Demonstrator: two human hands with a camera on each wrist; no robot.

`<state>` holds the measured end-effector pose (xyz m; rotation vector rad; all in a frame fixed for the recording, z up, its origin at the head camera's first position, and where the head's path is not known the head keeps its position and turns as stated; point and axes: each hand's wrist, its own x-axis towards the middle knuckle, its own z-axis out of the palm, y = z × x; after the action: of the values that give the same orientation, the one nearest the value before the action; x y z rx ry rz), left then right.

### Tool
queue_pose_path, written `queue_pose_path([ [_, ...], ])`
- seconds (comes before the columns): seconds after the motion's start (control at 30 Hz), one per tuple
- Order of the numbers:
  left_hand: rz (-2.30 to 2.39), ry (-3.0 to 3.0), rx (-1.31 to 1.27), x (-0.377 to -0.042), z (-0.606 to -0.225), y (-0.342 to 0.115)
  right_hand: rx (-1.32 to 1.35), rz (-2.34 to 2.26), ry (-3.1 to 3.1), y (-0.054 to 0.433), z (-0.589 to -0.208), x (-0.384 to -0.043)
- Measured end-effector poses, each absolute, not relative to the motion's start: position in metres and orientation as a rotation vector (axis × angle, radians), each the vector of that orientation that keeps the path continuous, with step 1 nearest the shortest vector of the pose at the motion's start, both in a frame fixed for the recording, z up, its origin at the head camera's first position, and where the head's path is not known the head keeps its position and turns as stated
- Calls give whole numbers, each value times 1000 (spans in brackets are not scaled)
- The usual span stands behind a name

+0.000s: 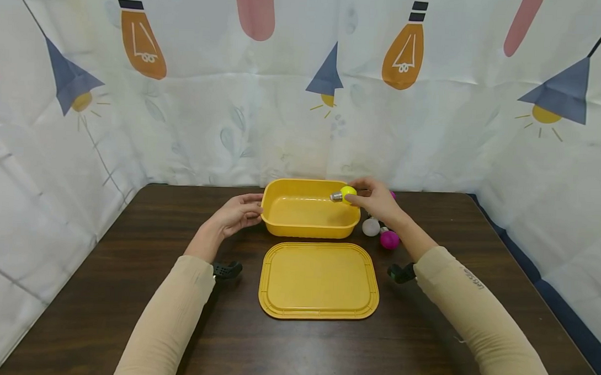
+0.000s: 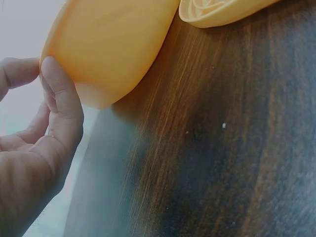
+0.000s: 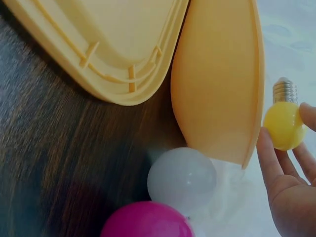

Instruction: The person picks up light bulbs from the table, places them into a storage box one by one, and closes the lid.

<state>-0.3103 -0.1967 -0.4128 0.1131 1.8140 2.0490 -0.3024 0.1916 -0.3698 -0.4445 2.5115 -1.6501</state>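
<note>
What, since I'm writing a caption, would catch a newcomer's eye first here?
The yellow bulb, pinched in the right hand at the right end of the tub, stands out first. Next is the tub, its left end held by the left hand, with the lid in front of it. A white bulb and a pink bulb lie right of the tub.

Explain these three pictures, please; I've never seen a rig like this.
No machine here: only a person's bare left hand and right hand. The wide picture comes from a head camera; the two close ones, from a camera on each wrist. On the table are a box, a lid nearer the person and, right of the box, a white bulb and a pink bulb. The left hand holds the box's left end; the right hand holds a yellow bulb near its right end.
</note>
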Motion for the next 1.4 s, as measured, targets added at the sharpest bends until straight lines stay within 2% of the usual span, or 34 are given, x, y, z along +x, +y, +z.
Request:
queue_pose_path([
  [1.4, 2052, 1818, 87, -311, -414, -197, -421, -1803, 2372, 143, -381, -313],
])
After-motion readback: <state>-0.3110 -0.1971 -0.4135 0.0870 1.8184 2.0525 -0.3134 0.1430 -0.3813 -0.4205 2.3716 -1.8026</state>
